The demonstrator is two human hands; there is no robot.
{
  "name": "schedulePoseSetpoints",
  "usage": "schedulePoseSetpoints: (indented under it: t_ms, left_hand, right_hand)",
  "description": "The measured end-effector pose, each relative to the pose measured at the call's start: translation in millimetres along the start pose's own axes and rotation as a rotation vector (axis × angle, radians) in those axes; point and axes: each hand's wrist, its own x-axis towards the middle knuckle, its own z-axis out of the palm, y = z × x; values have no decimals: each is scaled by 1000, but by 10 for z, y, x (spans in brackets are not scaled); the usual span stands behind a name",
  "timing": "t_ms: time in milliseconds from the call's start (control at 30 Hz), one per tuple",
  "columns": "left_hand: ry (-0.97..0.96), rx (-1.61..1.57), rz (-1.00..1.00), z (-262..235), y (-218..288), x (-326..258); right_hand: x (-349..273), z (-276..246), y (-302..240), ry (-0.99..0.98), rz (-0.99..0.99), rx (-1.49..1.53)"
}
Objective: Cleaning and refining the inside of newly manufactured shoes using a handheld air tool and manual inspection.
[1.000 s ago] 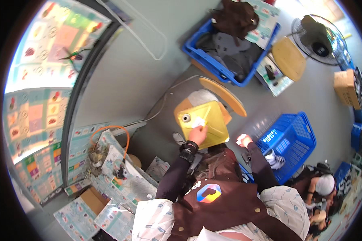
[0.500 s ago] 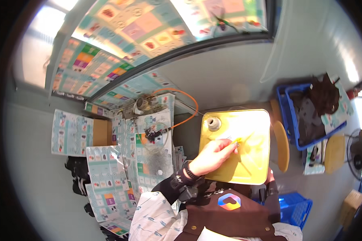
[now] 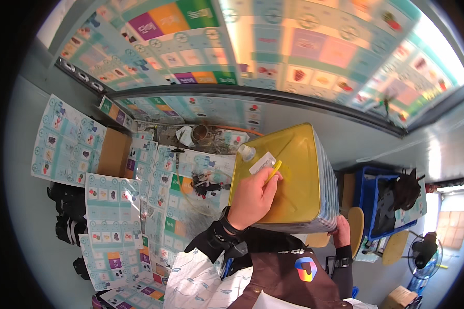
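Observation:
A big rectangular metal can (image 3: 299,170) with a yellow top and patterned sides hangs in front of my body, tilted so that one side shows. Near the top's far left corner stands a pale plastic spout (image 3: 246,152), with a white label (image 3: 263,162) beside it. My left hand (image 3: 252,200) is closed around the can's yellow carrying handle (image 3: 277,166). At the can's near right lower corner, my right hand (image 3: 341,232) grips the edge, its fingers partly hidden by the can.
On the left, a paper-covered bench (image 3: 162,193) bears a black tool (image 3: 207,185) and a rusty round metal tin (image 3: 201,134). Cardboard box (image 3: 113,153) sits farther left. Blue crates (image 3: 366,206), yellow stools (image 3: 395,247) and a black fan (image 3: 425,250) stand to the right.
The can has tilted and turned, so its patterned side shows. My right hand has come into clear view at its lower corner. The head view has shifted over the bench.

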Motion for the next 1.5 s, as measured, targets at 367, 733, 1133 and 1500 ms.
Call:
schedulePoseSetpoints:
  t_ms: [367, 733, 1133, 1500]
  left_hand:
    - [60, -3, -50, -1347, -1451, 670]
    - [206, 118, 8, -1804, -2354, 890]
    - [198, -39, -67, -2020, -2842, 925]
    - [167, -187, -154, -2064, -3093, 886]
  right_hand:
    - [566, 1426, -381, -9, 103, -263]
    - [581, 2335, -722, 81, 148, -459]
    - [494, 2939, -970, 173, 95, -596]
    - [340, 3196, -1164, 217, 30, -641]
